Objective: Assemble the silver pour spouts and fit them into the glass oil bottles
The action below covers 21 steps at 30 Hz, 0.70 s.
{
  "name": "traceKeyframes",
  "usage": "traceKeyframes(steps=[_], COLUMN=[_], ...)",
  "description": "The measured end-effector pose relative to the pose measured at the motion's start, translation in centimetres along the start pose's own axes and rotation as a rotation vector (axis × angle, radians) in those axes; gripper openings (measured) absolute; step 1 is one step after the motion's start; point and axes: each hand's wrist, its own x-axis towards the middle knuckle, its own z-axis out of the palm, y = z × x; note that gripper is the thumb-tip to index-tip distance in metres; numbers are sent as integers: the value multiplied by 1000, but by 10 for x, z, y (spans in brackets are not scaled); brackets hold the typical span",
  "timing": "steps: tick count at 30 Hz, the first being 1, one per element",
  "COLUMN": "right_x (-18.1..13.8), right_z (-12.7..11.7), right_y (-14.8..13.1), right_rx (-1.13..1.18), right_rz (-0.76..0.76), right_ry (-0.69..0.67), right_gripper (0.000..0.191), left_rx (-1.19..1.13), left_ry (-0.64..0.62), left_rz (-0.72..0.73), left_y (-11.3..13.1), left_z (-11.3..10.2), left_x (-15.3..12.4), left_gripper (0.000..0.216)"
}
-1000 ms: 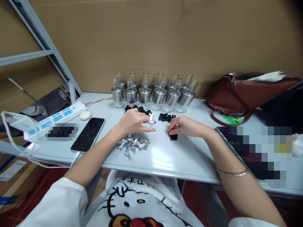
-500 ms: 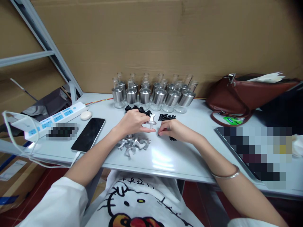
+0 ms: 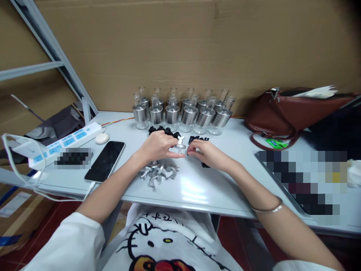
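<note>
My left hand [image 3: 158, 147] pinches a small silver pump part [image 3: 180, 145] upright just above the white table [image 3: 197, 184]. My right hand [image 3: 203, 153] is closed in a pinch right beside that part, fingertips almost touching it; whatever small black piece it holds is too small to name. A heap of silver pump parts [image 3: 158, 172] lies below my left hand. Black plastic pieces [image 3: 165, 130] lie behind my left hand, and more black pieces [image 3: 199, 139] lie by my right hand.
Several glass bottles with silver collars [image 3: 183, 113] stand in rows at the back. A black phone [image 3: 105, 160], a white power strip [image 3: 66, 141] and a small pale oval object [image 3: 102, 137] lie at left. A brown handbag [image 3: 293, 113] sits at right.
My right hand has moved left from the black pieces up to the silver part in my left hand. The left hand has stayed put.
</note>
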Motion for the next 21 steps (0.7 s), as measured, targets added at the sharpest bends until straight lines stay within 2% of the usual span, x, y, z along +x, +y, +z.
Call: traceKeyframes(steps=[4, 7, 13, 16, 21], right_x=[0, 1, 5, 4, 3], right_z=[-2, -1, 3, 2, 2], right_y=[0, -2, -6, -8, -12], right_rx=[136, 276, 671, 823, 906], right_rz=[101, 90, 93, 103, 121], right_ry=[118, 248, 459, 479, 462], right_gripper=[12, 13, 27, 28, 26], left_rx=[-8, -20, -6, 10, 3], left_ry=[10, 19, -7, -43, -63], left_rz=[18, 35, 57, 62, 70], left_y=[1, 2, 4, 6, 7], left_z=[0, 0, -1, -1, -1], left_x=[0, 0, 1, 1, 2], left_gripper=[49, 47, 49, 50, 50])
